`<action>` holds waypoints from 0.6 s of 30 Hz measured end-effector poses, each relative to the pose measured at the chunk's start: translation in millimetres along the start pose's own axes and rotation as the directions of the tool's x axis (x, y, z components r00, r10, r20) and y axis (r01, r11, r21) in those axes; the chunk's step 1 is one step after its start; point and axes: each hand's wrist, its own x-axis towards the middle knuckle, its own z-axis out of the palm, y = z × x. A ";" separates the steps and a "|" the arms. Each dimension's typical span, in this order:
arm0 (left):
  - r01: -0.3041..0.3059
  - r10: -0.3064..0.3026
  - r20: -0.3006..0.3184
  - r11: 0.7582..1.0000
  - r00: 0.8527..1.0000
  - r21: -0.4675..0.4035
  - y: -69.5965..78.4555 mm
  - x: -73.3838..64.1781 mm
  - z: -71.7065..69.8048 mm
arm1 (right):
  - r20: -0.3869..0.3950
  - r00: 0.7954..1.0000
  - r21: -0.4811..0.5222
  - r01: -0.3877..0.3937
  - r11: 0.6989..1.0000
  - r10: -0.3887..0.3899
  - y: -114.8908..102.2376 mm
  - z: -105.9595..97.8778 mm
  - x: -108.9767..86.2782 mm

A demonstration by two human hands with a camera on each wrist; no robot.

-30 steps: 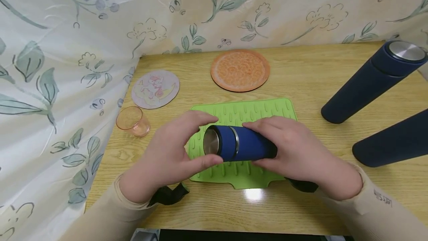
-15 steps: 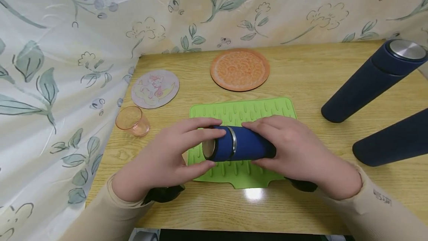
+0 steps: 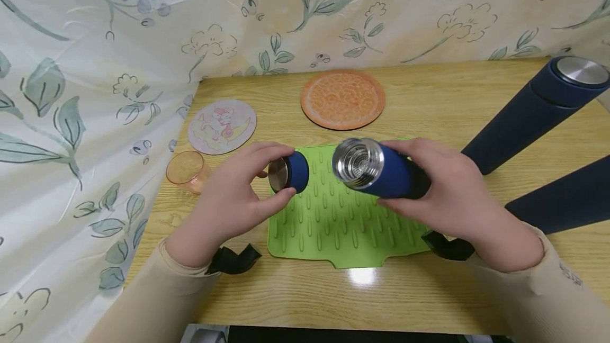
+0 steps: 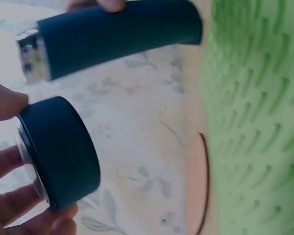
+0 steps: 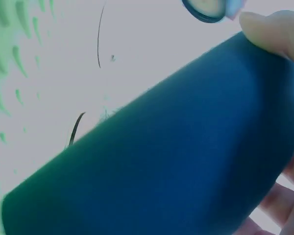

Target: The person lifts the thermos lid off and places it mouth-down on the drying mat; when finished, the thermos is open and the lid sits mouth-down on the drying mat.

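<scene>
Blue vacuum flask [image 3: 396, 174], mouth uncovered, tilted over the green ridged mat [image 3: 329, 226] on the counter [image 3: 305, 295]; fingers of the right hand [image 3: 450, 189] curled round its body. Matching flask lid [image 3: 298, 172], apart from the flask, pinched at its sides by the left hand [image 3: 233, 200]. Handling, as judged: flask stiff, moderately heavy; matte body the surer hold, bare steel neck [image 4: 33, 56] likely slippery. Lid light, rigid, best taken by its side wall. Markings: none legible on either; right sleeve [image 3: 538, 295] lettering too blurred to read.
</scene>
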 end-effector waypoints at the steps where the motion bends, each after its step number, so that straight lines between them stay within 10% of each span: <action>1: 0.033 -0.033 0.024 0.999 0.999 0.022 -2.7 1.6 1.7 | -0.035 0.999 0.004 -0.030 1.000 0.030 2.1 -1.5 0.5; 5: 0.108 -0.121 0.119 0.988 0.985 0.112 -14.6 11.3 11.7 | -0.166 0.959 0.117 -0.214 0.970 0.231 12.1 -3.7 6.2; 13: 0.127 -0.190 0.267 0.963 0.945 0.238 -34.6 34.3 36.0 | -0.276 0.683 0.442 -0.535 0.720 0.676 44.6 -1.1 34.5; 18: 0.093 -0.197 0.319 0.945 0.927 0.313 -41.0 43.7 48.1 | -0.312 0.608 0.526 -0.530 0.665 0.730 72.4 7.1 45.1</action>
